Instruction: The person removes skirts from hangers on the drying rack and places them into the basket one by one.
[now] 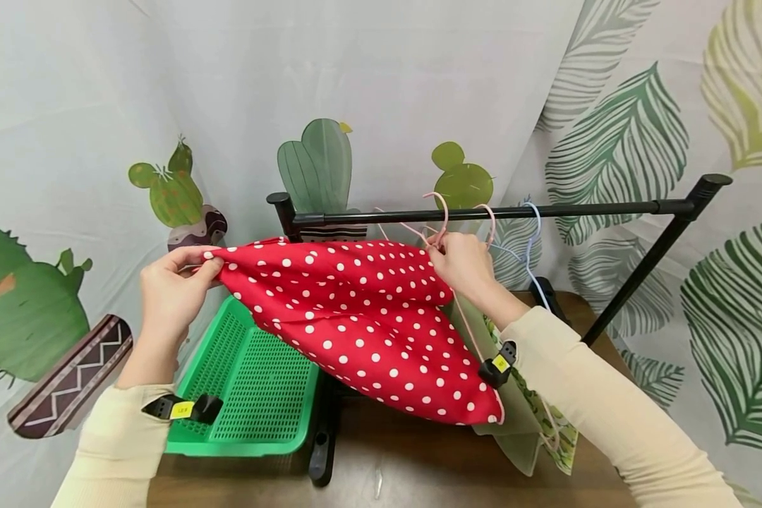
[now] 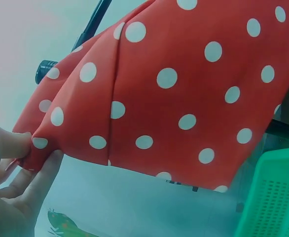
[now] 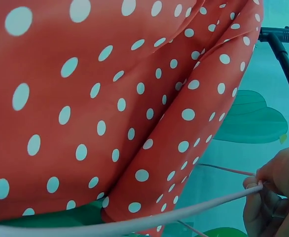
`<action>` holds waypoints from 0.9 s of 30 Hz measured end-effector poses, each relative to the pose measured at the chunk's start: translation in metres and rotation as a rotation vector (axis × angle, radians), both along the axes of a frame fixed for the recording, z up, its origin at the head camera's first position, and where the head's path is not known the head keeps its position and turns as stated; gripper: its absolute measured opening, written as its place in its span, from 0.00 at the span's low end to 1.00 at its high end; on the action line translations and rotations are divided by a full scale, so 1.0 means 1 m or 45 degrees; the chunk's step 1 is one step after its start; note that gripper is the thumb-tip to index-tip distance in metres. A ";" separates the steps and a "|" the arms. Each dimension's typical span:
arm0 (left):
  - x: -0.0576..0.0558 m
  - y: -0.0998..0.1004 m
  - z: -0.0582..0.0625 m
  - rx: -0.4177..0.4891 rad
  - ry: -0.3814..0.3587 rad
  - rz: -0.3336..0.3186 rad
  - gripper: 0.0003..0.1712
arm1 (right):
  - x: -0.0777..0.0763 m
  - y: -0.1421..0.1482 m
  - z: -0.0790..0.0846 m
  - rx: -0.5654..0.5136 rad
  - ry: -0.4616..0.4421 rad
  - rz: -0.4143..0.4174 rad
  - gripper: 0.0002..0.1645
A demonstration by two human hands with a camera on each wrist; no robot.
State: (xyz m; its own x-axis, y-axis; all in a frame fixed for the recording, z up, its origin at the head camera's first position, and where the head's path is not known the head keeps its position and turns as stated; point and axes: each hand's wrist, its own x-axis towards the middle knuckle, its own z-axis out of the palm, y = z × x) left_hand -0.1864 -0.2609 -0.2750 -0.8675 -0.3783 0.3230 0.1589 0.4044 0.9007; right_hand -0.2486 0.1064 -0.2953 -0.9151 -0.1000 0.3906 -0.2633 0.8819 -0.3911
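A red cloth with white polka dots [image 1: 355, 310] stretches between my two hands and sags in folds toward the lower right. At its left end my left hand [image 1: 176, 293] pinches a gathered edge between thumb and fingers; the left wrist view shows this edge of the cloth [image 2: 174, 108] closely. My right hand [image 1: 462, 264] grips a pink hanger [image 1: 441, 212] just below its hook, at the rail. In the right wrist view one pink hanger arm [image 3: 184, 213] crosses in front of the cloth. Where the cloth meets the hanger is partly hidden.
A black rail [image 1: 584, 209] on a stand carries another pink hanger [image 1: 490, 222] and a blue hanger [image 1: 530, 247]. Pale green and leaf-patterned fabric [image 1: 561, 441] hangs behind my right forearm. A green perforated basket [image 1: 254, 381] stands at left on the brown table [image 1: 387, 466].
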 end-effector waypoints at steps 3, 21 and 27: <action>-0.003 0.002 0.001 0.035 0.040 0.019 0.10 | 0.000 0.001 0.000 0.004 0.002 -0.003 0.21; -0.014 0.003 0.011 0.076 0.179 0.039 0.09 | 0.000 0.004 0.002 0.005 0.013 0.031 0.14; -0.011 -0.001 0.023 0.071 0.165 0.082 0.10 | -0.001 0.005 0.002 0.030 0.025 0.023 0.14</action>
State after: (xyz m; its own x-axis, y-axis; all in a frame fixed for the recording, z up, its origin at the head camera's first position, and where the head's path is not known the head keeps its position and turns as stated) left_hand -0.1973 -0.2616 -0.2520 -0.7931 -0.4525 0.4077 0.2508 0.3674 0.8956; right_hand -0.2497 0.1117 -0.2937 -0.9053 -0.1261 0.4056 -0.2867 0.8859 -0.3646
